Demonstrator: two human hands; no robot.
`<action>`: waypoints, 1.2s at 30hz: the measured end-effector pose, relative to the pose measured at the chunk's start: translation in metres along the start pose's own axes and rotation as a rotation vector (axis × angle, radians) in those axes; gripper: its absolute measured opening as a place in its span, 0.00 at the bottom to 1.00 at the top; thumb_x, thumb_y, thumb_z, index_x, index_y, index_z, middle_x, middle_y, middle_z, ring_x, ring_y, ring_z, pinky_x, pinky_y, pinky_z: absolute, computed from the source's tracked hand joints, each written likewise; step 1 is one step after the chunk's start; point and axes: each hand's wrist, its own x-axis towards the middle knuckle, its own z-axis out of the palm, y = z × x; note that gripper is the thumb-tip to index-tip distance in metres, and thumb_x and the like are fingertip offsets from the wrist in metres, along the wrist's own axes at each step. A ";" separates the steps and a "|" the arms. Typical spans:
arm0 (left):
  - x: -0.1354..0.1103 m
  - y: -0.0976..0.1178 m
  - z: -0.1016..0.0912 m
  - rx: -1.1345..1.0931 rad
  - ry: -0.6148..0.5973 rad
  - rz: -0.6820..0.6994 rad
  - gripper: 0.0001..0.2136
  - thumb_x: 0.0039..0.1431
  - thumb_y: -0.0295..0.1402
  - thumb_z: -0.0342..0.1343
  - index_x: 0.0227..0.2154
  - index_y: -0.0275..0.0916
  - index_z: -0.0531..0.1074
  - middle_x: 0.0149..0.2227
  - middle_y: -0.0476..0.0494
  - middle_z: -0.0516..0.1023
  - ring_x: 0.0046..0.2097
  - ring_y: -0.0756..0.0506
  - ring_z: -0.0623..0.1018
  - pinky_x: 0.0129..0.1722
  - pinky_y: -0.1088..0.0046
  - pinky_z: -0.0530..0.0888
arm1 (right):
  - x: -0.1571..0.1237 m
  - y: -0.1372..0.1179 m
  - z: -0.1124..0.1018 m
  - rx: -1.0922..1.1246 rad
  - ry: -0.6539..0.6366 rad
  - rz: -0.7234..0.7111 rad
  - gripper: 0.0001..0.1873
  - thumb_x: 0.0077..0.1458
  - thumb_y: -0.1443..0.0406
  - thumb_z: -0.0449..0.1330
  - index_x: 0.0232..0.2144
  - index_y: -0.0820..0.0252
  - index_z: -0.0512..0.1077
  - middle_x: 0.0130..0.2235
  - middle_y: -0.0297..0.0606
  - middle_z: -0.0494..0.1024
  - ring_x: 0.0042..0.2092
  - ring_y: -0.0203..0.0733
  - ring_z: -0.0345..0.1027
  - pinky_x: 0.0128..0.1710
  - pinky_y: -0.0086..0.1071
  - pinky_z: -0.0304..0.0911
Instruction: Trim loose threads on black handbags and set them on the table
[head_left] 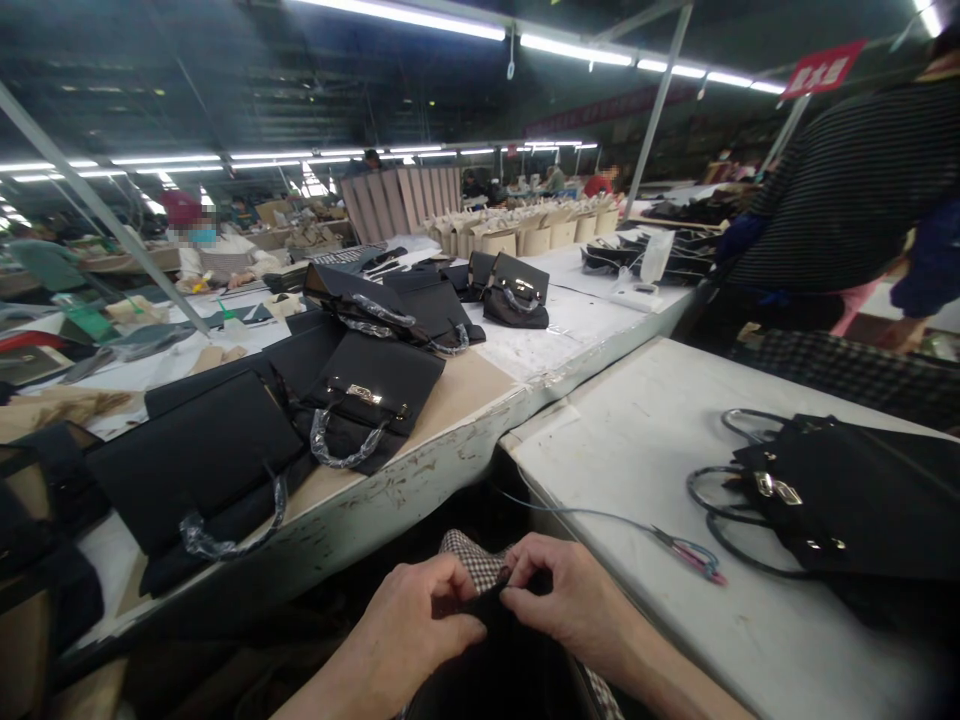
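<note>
Low in front of me, both hands meet at the edge of a dark black piece (499,655), perhaps a bag; its lower part is lost in shadow. My left hand (420,615) grips its edge between thumb and curled fingers. The thumb and forefinger of my right hand (559,590) pinch the same edge close by. Brown-and-white checked fabric (476,560) shows behind and between the hands. To the right, pink-handled thread snips (694,560) lie on the white table (600,440), tied to a cord.
Black handbags (862,500) lie on the right table. More black handbags (375,390) with plastic-wrapped handles crowd the left bench (472,390). Beige bags (525,232) stand in rows farther back. A person in a striped top (847,190) stands at right; a masked co-worker (217,255) sits at left.
</note>
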 end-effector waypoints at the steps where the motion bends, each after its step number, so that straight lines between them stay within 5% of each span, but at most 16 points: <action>1: 0.000 0.001 0.001 -0.005 0.002 -0.010 0.04 0.50 0.31 0.61 0.27 0.37 0.71 0.24 0.52 0.75 0.27 0.49 0.71 0.27 0.76 0.63 | 0.000 0.000 0.000 0.006 0.002 0.025 0.07 0.44 0.72 0.62 0.19 0.59 0.69 0.34 0.34 0.80 0.38 0.42 0.73 0.40 0.32 0.64; 5: -0.002 0.001 0.002 -0.004 0.003 -0.011 0.04 0.50 0.30 0.60 0.26 0.38 0.70 0.22 0.54 0.73 0.26 0.50 0.69 0.25 0.77 0.62 | 0.004 0.001 0.000 0.067 0.005 0.093 0.14 0.42 0.71 0.64 0.18 0.57 0.60 0.31 0.33 0.80 0.35 0.41 0.73 0.32 0.29 0.62; 10: -0.001 0.010 -0.001 0.152 -0.014 0.092 0.03 0.55 0.33 0.58 0.31 0.41 0.73 0.25 0.55 0.74 0.27 0.50 0.70 0.27 0.76 0.62 | 0.011 0.006 -0.001 0.150 -0.121 0.008 0.13 0.44 0.73 0.63 0.35 0.57 0.71 0.32 0.29 0.78 0.34 0.38 0.71 0.33 0.28 0.62; 16: 0.010 0.024 0.000 0.505 0.017 0.215 0.11 0.56 0.28 0.50 0.22 0.39 0.74 0.24 0.50 0.75 0.29 0.48 0.73 0.30 0.74 0.61 | 0.011 0.012 0.001 0.134 -0.075 0.014 0.12 0.43 0.73 0.65 0.33 0.58 0.73 0.30 0.29 0.77 0.32 0.36 0.69 0.31 0.27 0.61; 20: 0.002 0.018 -0.009 0.442 -0.030 0.116 0.13 0.56 0.30 0.49 0.22 0.38 0.76 0.23 0.51 0.74 0.28 0.48 0.71 0.29 0.74 0.61 | 0.011 0.013 0.000 0.169 -0.092 0.043 0.11 0.43 0.71 0.67 0.32 0.59 0.72 0.29 0.29 0.77 0.30 0.35 0.68 0.29 0.27 0.61; 28: -0.006 0.015 -0.015 0.141 -0.187 0.056 0.17 0.54 0.30 0.52 0.46 0.40 0.77 0.38 0.50 0.81 0.38 0.44 0.76 0.36 0.73 0.68 | 0.010 0.005 0.000 0.233 -0.105 0.027 0.10 0.42 0.72 0.66 0.31 0.61 0.72 0.28 0.30 0.76 0.30 0.35 0.68 0.29 0.26 0.60; 33: 0.016 0.016 0.007 0.266 -0.008 0.130 0.10 0.50 0.39 0.64 0.34 0.39 0.77 0.33 0.49 0.79 0.36 0.44 0.75 0.35 0.72 0.67 | 0.011 0.012 -0.002 0.301 -0.100 0.033 0.11 0.42 0.72 0.65 0.31 0.61 0.72 0.28 0.30 0.78 0.31 0.36 0.71 0.30 0.27 0.63; 36: 0.024 0.015 0.010 0.265 -0.030 0.154 0.10 0.50 0.38 0.64 0.34 0.40 0.78 0.32 0.49 0.80 0.35 0.44 0.75 0.35 0.72 0.67 | -0.005 0.007 -0.019 0.273 -0.081 0.025 0.08 0.52 0.65 0.63 0.37 0.61 0.73 0.35 0.36 0.81 0.38 0.42 0.76 0.39 0.33 0.69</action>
